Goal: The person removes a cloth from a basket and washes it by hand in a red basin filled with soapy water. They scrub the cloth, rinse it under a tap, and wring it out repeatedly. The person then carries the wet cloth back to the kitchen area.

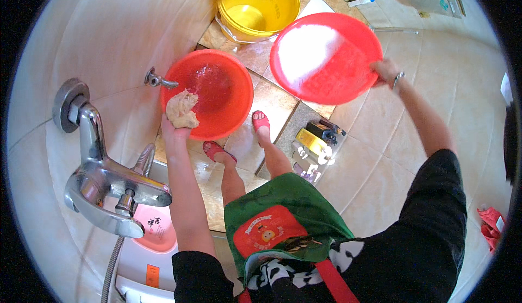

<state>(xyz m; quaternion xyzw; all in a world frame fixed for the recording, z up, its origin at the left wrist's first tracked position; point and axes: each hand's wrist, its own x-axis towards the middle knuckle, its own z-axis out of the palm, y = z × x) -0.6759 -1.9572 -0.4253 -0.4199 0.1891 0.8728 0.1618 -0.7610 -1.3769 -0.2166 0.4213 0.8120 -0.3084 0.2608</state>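
A wadded, pale beige cloth (182,109) rests in my left hand (176,129), over the near left rim of a red plastic basin (240,99) that stands low by the wall. Water seems to be in this basin. Just above the cloth, a small metal wall tap (161,81) points over the basin. My right hand (385,72) grips the right rim of another red basin (342,74), raised and tilted, with bright light across its left half. The fingers behind that rim are partly hidden.
A yellow bucket (261,13) stands beyond the basins. Several bottles (312,140) stand on a grey ledge at the right of my feet. A large chrome mixer tap (118,184) juts from the left wall, above a pink basin (157,229). A hose (112,266) hangs from the mixer.
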